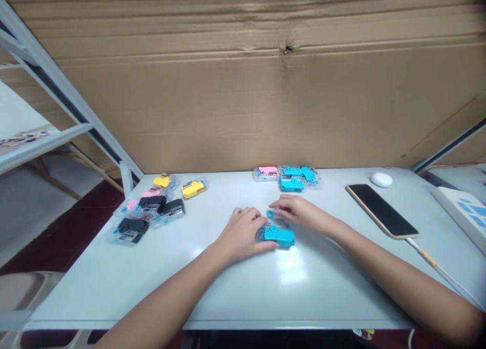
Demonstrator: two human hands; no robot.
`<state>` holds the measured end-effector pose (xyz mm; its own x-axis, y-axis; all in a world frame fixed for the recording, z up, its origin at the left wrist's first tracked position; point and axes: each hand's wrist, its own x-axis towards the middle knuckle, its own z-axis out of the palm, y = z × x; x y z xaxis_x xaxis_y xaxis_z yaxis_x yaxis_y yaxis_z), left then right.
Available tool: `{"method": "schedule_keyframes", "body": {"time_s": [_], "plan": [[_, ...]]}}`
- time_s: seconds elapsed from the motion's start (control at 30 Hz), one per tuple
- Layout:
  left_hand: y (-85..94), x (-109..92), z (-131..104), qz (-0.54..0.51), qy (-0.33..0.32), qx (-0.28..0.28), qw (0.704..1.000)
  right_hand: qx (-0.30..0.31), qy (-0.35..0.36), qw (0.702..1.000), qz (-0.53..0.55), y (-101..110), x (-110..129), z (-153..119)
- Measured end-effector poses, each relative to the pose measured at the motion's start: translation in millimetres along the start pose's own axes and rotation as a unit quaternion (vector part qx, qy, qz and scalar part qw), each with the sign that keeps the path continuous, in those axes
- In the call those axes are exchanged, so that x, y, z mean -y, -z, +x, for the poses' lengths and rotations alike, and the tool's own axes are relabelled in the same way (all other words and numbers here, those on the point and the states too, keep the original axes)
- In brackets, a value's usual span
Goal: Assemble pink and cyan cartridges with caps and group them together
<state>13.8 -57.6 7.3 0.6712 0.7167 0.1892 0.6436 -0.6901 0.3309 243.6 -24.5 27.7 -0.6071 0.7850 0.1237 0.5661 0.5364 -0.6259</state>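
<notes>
Turquoise case (283,236) is gripped by left hand (245,233); beside it, hold of right hand (293,207) on disc (270,214) cannot be told. Rightward, blue print (473,210) on cut-off box (448,201) is illegible.

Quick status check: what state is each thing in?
Left hand: closed on blue device
Right hand: at blue disc, grip unclear
Left devices: scattered, some overlapping
Back devices: clustered
Phone: face up, screen dark
Cable: plugged into phone
White case: looks shut
</notes>
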Motion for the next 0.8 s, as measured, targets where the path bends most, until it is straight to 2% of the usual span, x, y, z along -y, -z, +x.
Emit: {"method": "schedule_keyframes", "body": {"time_s": [0.2,0.33,0.47,0.53,0.63,0.73,0.8], "plan": [[8.2,-1.3,-0.4,0.099,-0.025,0.020,0.995,0.023,-0.009,1.000,0.013,-10.6,-16.5,7.9],[10.7,-0.9,0.0,0.149,-0.038,0.028,0.988,-0.015,-0.048,0.998,0.023,-7.8,-20.6,5.8],[10.3,4.4,2.4,0.139,-0.016,0.023,0.990,-0.077,-0.091,0.992,0.029,2.6,-19.8,-1.2],[9.7,7.6,4.0,0.097,0.022,0.012,0.995,-0.106,-0.087,0.989,0.050,9.1,-12.1,-5.2],[7.7,12.1,6.0,-0.041,0.103,-0.034,0.993,-0.124,-0.027,0.985,0.115,12.4,5.1,-9.3],[3.7,15.0,7.7,-0.203,0.171,-0.081,0.961,-0.100,0.012,0.985,0.138,1.7,17.3,-9.8],[0.8,14.9,8.7,-0.252,0.188,-0.095,0.944,-0.102,0.007,0.986,0.135,-10.7,19.1,-8.5]]}}
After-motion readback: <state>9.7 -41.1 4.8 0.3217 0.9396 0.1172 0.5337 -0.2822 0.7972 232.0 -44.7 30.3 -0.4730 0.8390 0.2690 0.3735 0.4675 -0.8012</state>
